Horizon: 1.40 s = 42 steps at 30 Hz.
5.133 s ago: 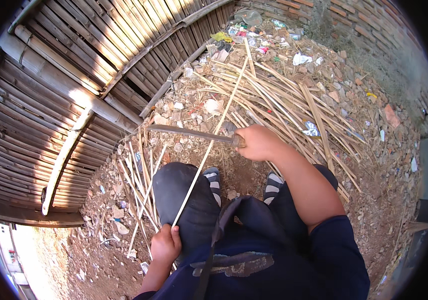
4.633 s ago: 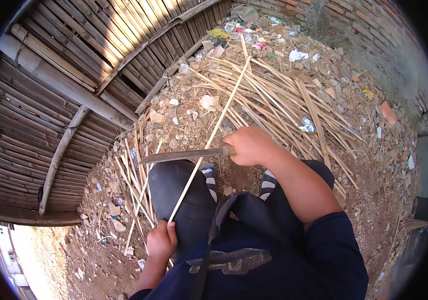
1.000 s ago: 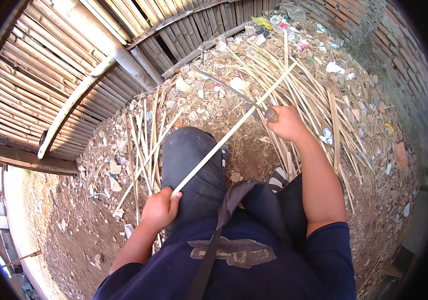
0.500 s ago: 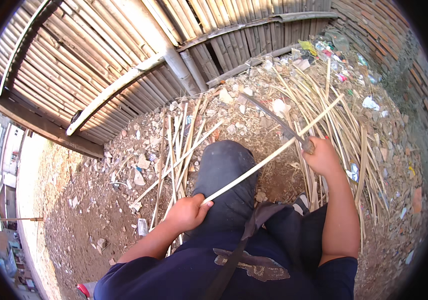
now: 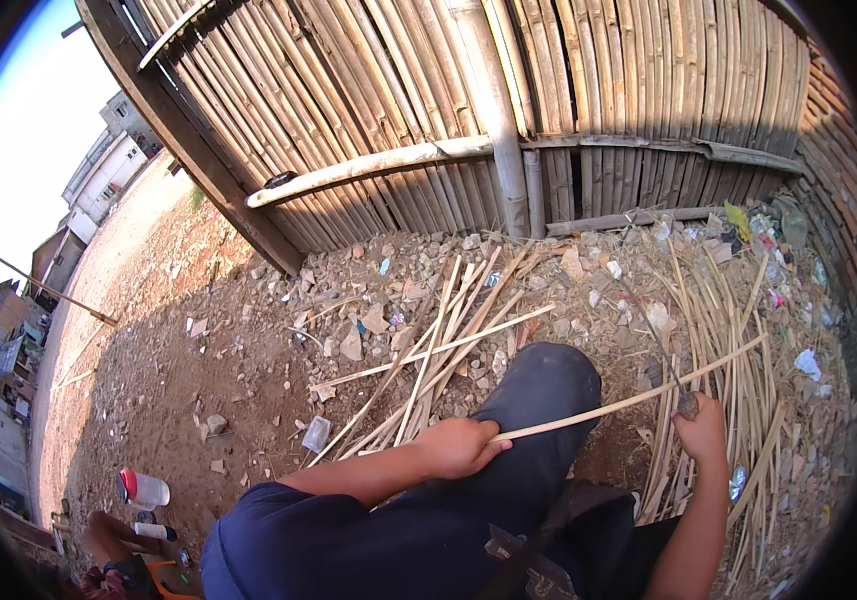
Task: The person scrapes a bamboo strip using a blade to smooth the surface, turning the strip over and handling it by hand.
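My left hand (image 5: 458,447) is closed round the near end of a long pale bamboo strip (image 5: 588,411). The strip runs over my dark-trousered knee and off to the right, slightly bowed. In my right hand (image 5: 700,430) is the handle of a long, narrow-bladed knife (image 5: 660,345). Its dark blade points away from me and crosses the strip just ahead of my fist. Whether the edge bites into the strip cannot be seen. Beyond the right hand lies a large pile of bamboo strips (image 5: 718,345); a smaller, crossed heap of strips (image 5: 435,345) rests left of my knee.
A bamboo fence (image 5: 378,90) with a thick post (image 5: 500,120) stands ahead, meeting a brick wall (image 5: 833,150) at right. Stones and litter cover the ground. A clear plastic cup (image 5: 316,434) and a red-lidded jar (image 5: 143,489) lie left, near another person's arm (image 5: 113,540).
The view has swung left, bringing in more fence, the jar and another person. The strip now slopes less steeply and bows slightly. Both hands keep their hold.
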Tool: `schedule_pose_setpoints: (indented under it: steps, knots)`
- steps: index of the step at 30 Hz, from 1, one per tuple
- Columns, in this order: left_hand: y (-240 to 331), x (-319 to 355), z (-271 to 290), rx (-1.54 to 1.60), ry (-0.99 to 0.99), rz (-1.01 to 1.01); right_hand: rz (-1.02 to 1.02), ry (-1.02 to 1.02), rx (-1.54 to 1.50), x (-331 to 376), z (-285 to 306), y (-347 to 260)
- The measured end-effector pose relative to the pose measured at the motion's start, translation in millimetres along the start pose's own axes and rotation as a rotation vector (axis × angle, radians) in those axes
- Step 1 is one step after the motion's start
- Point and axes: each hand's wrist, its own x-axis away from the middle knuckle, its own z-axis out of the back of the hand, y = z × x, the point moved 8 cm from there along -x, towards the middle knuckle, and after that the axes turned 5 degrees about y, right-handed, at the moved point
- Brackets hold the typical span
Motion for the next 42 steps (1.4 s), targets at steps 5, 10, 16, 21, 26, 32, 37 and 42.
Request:
schedule_pose_setpoints:
  steps: [5, 10, 16, 21, 26, 32, 37, 42]
  knots:
    - [1, -3, 10, -0.079, 0.031, 0.055, -0.015, 0.041, 0.043, 6, 9, -14]
    - [3, -3, 0, -0.079, -0.004, 0.035, -0.043, -0.004, -0.020, -6, 6, 29]
    - [1, -5, 5, -0.062, 0.068, 0.008, -0.109, 0.070, 0.155, 12, 23, -2]
    - [-4, -7, 3, -0.015, 0.094, -0.031, -0.017, -0.059, 0.133, 14, 4, 1]
    - [0, -7, 12, -0.028, 0.152, -0.057, -0.085, 0.010, 0.118, 8, 18, 4]
    - [-5, -2, 5, -0.056, 0.113, -0.059, -0.013, -0.101, 0.191, 10, 8, -12]
    - [-2, -6, 5, -0.043, 0.128, -0.041, -0.179, 0.015, 0.146, 8, 30, 21]
    - [-8, -3, 6, -0.046, 0.134, -0.041, 0.086, -0.107, 0.289, 20, 4, -32]
